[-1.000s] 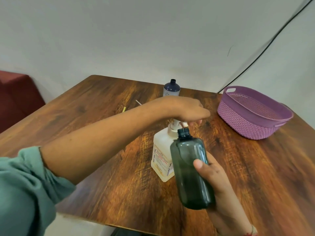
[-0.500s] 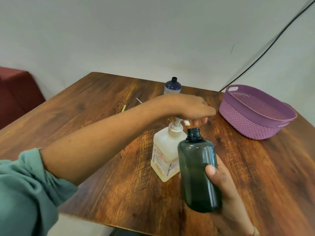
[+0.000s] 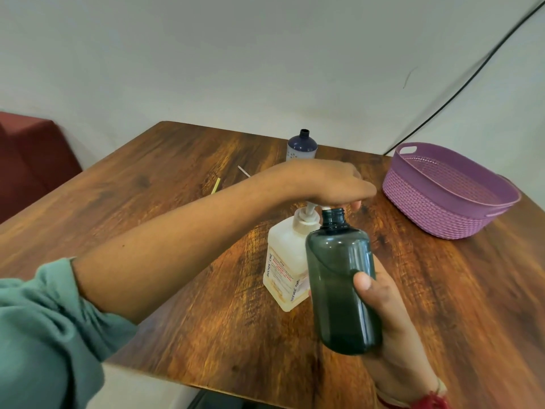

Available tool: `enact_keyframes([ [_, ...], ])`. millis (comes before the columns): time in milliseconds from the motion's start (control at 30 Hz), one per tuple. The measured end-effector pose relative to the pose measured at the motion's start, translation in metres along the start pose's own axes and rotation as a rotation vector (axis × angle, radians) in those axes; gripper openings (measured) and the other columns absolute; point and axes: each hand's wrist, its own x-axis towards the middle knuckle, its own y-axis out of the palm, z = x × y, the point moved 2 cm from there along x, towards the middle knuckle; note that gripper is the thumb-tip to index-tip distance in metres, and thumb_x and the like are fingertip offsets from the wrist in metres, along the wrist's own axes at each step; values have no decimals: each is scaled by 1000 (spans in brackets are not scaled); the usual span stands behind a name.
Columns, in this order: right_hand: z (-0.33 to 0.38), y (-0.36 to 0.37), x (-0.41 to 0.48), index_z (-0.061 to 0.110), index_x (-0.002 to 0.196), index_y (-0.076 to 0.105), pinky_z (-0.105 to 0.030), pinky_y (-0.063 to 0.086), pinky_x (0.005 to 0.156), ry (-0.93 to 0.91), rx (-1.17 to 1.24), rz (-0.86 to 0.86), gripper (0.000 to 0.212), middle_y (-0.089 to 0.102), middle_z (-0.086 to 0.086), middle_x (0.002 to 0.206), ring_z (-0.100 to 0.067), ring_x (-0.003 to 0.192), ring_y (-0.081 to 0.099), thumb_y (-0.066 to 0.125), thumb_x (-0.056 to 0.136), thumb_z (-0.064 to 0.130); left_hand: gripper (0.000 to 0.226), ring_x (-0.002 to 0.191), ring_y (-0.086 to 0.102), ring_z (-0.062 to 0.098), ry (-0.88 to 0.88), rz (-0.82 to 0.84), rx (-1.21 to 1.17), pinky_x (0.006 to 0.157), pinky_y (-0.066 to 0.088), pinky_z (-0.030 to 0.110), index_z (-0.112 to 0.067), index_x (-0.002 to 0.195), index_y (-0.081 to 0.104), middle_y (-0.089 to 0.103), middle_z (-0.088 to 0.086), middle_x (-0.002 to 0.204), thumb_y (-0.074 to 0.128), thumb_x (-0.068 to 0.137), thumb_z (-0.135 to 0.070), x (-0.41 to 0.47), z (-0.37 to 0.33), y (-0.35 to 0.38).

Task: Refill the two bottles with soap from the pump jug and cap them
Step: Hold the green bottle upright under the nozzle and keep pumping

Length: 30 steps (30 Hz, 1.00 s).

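Note:
My right hand (image 3: 392, 329) grips a dark green see-through bottle (image 3: 342, 284), uncapped and held upright above the table with its mouth right under the pump spout. The white pump jug (image 3: 284, 261) stands on the wooden table (image 3: 177, 261) just left of and behind that bottle. My left hand (image 3: 333, 183) lies palm down on the pump head, fingers curled over it. A second, dark blue bottle (image 3: 301, 146), also uncapped, stands at the table's far edge. No caps are visible.
A purple woven basket (image 3: 448, 193) sits at the far right of the table. A thin yellow stick (image 3: 216, 185) and a thin white stick (image 3: 244, 171) lie near the far middle. A red seat (image 3: 32, 157) is at the left, and a black cable (image 3: 460, 90) runs down the wall.
The pump head has risen under my left hand. The green bottle in my right hand stays with its mouth under the spout.

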Motion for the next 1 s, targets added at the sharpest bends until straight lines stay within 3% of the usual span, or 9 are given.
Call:
enact_keyframes([
  [200, -3, 5, 0, 15, 114, 61, -28, 54, 64, 2, 10, -23, 86, 68, -14, 107, -22, 90, 68, 85, 42, 56, 33, 90, 56, 16, -48, -23, 44, 78, 40, 28, -13, 105, 64, 63, -3, 89, 38, 96, -31, -2, 2, 5],
  [300, -1, 6, -2, 16, 112, 63, -28, 54, 61, 2, 29, -20, 84, 68, -13, 105, -22, 87, 68, 86, 41, 55, 32, 92, 54, 15, -41, 63, 131, 87, 39, 31, -15, 102, 62, 57, -10, 80, 36, 97, -32, -3, -4, -1],
  [367, 4, 6, -3, 16, 110, 64, -28, 54, 59, -3, 33, -16, 83, 68, -13, 103, -21, 84, 68, 86, 41, 55, 36, 95, 54, 18, -36, 58, 195, 86, 39, 32, -12, 105, 62, 58, -4, 88, 35, 96, -35, -3, -7, -5],
  [600, 0, 7, -4, 17, 109, 65, -29, 54, 62, 26, 12, -28, 80, 69, -16, 105, -24, 86, 69, 86, 41, 55, 30, 71, 49, 9, -37, -35, -7, 64, 36, 26, -12, 101, 65, 58, -7, 80, 39, 95, -27, 0, 5, 7],
  [733, 4, 9, -7, 20, 107, 66, -27, 54, 60, 18, 22, -24, 79, 70, -11, 103, -21, 85, 70, 86, 39, 55, 29, 87, 57, 16, -23, -24, 64, 79, 42, 29, -15, 99, 62, 60, -6, 84, 38, 95, -30, -2, -1, 1],
  [867, 6, 8, -7, 22, 108, 66, -28, 54, 63, 29, -11, -17, 79, 69, -12, 106, -22, 88, 69, 85, 40, 57, 28, 86, 57, 19, -12, -79, 61, 81, 43, 31, -13, 93, 63, 64, 3, 91, 40, 94, -30, -1, 0, 0],
  [933, 5, 8, -7, 22, 111, 64, -29, 54, 65, 39, -27, -22, 80, 69, -13, 109, -24, 91, 69, 84, 42, 58, 29, 94, 60, 20, -30, -86, 4, 88, 42, 33, -13, 96, 66, 65, 0, 89, 41, 93, -27, -1, 3, 5],
  [1000, 3, 8, -7, 23, 111, 64, -27, 54, 66, 42, -34, -29, 80, 69, -12, 109, -23, 93, 69, 83, 42, 58, 29, 95, 59, 18, -40, -81, -3, 85, 41, 29, -13, 101, 66, 62, -5, 83, 41, 93, -25, -1, 4, 7],
])
